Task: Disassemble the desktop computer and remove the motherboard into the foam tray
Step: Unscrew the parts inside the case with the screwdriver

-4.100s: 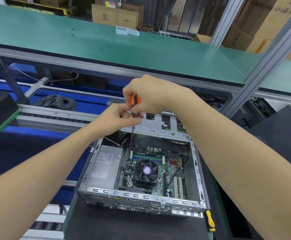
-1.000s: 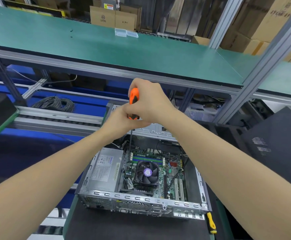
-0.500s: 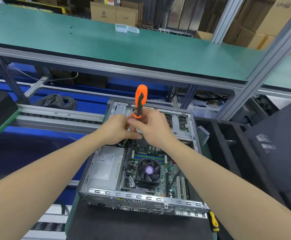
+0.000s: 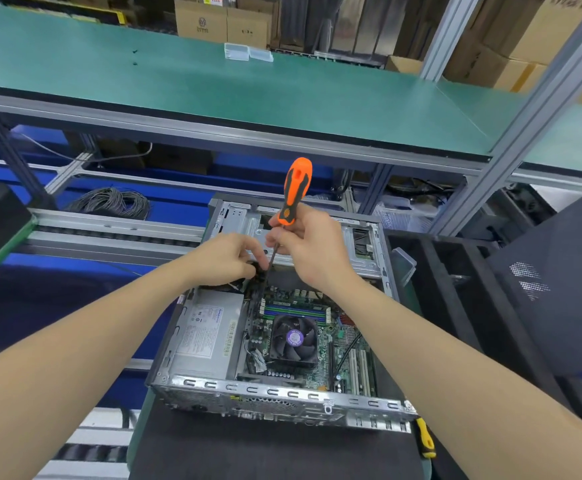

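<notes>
An open desktop case point(image 4: 317, 401) lies on a dark mat. Inside it sits the green motherboard point(image 4: 346, 344) with a black CPU fan point(image 4: 294, 339), and a grey power supply point(image 4: 208, 336) on the left. My right hand point(image 4: 312, 245) grips the lower end of an orange-and-black screwdriver point(image 4: 295, 188). Its shaft points down into the case's far left corner. My left hand point(image 4: 227, 258) is beside the shaft, fingers pinching near the tip; what they hold is hidden. A black foam tray point(image 4: 455, 292) stands to the right of the case.
A yellow-handled tool point(image 4: 425, 439) lies at the case's near right corner. A dark perforated case panel point(image 4: 559, 292) leans at the right. A green shelf point(image 4: 248, 84) overhangs the work area, with a roller conveyor point(image 4: 109, 230) and coiled cable point(image 4: 109, 202) at left.
My right hand slid down from the top of the screwdriver handle to its base, so the orange handle now stands clear above it. Both hands moved lower, toward the case.
</notes>
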Tool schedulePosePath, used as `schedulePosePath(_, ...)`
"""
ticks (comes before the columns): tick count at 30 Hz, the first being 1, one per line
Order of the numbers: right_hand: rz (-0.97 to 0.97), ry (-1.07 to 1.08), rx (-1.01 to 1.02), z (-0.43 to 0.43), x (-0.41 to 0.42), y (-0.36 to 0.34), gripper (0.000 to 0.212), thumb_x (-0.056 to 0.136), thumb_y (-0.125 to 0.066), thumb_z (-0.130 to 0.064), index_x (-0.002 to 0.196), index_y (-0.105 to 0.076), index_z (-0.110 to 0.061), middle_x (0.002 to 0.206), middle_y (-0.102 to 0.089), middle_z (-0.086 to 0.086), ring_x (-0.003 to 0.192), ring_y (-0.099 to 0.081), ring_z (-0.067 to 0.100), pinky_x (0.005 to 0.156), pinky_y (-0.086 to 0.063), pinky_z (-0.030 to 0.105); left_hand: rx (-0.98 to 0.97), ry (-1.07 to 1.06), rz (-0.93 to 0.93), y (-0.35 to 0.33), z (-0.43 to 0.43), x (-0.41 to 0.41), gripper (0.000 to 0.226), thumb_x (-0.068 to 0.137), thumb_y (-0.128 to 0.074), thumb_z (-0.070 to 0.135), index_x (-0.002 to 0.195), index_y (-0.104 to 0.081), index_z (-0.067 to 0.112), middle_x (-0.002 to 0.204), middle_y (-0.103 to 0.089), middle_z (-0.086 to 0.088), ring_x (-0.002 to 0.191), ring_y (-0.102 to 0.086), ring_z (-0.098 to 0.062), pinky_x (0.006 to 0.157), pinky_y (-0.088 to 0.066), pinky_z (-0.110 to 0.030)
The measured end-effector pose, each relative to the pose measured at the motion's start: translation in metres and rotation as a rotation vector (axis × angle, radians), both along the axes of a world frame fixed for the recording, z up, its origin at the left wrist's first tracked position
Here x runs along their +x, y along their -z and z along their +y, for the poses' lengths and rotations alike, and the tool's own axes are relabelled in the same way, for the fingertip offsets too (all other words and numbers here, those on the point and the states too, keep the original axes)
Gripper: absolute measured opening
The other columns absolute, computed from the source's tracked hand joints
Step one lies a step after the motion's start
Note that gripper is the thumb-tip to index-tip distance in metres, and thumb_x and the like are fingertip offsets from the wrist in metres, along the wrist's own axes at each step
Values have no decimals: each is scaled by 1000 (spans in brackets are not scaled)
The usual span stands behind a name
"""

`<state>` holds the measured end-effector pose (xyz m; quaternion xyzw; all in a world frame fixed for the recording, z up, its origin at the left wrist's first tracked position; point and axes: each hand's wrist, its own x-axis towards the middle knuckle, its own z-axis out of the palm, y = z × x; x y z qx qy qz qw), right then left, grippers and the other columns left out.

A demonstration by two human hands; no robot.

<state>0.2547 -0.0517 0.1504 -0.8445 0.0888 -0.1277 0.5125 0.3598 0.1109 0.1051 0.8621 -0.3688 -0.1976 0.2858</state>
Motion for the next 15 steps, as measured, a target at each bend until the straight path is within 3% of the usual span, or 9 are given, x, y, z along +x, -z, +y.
schedulePosePath(6,-44,-16,60,-7,-2,-18,9,99,-61,1,102,-63,-7,92,-76,11,79,-76,14,73,-64,28,54,21,-73,3,-2,0,20,90,-68,13,92,-77,31,44,-51,28,47,-51,7,45,-35,-10)
schedulePosePath(12,-49,-8,-23,-4,-2,-14,10,97,-63,-4,98,-64,-14,86,-77,5,78,-76,11,78,-64,37,47,100,-90,6,-3,-4,7,92,-73,35,97,-77,37,44,-48,19,47,-47,-1,49,-34,-17)
schedulePosePath(15,-53,15,-41,-2,0,-6,11,95,-66,-6,96,-65,-17,83,-76,3,78,-76,11,79,-64,42,-32,69,-103,10,-1,-7,12,93,-71,47,95,-77,36,44,-45,16,47,-44,-4,50,-33,-19)
